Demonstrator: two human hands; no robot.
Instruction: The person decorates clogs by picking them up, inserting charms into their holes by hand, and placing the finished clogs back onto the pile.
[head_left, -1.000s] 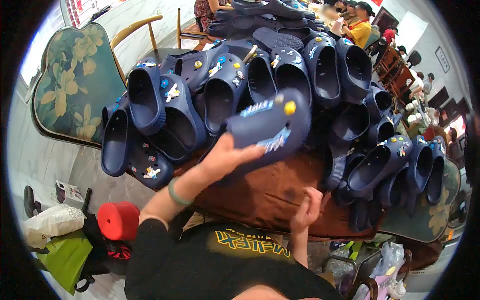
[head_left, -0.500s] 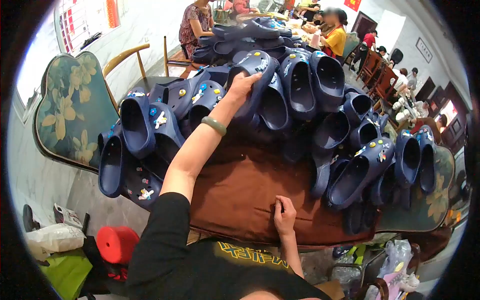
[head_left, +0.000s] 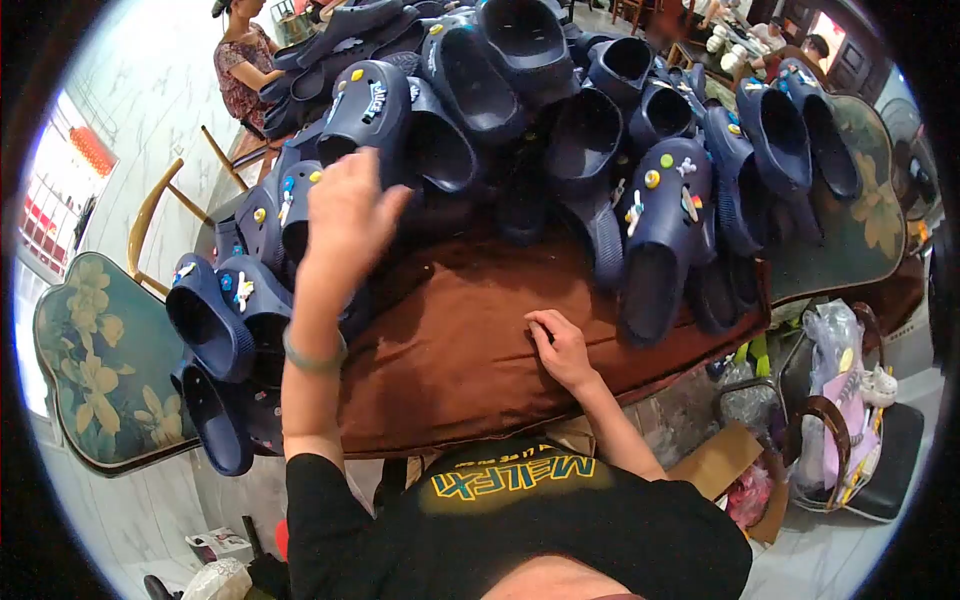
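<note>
Find a shoe (head_left: 368, 118) stacked among other shoes (head_left: 655, 285), far and left of centre on the table (head_left: 450, 340), probably to save room. Just in front, see the left hand (head_left: 350, 205), thumb spread from fingers; cannot tell whether touching. See the right hand (head_left: 562, 350) nearer, half-curled on the table, seemingly holding nothing.

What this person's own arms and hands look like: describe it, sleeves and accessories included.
Both arms come out of short black sleeves, part of a black T-shirt with yellow-edged lettering. A muted-green bangle rings the wrist of the left hand; the right hand has none. Neither wears a glove.
</note>
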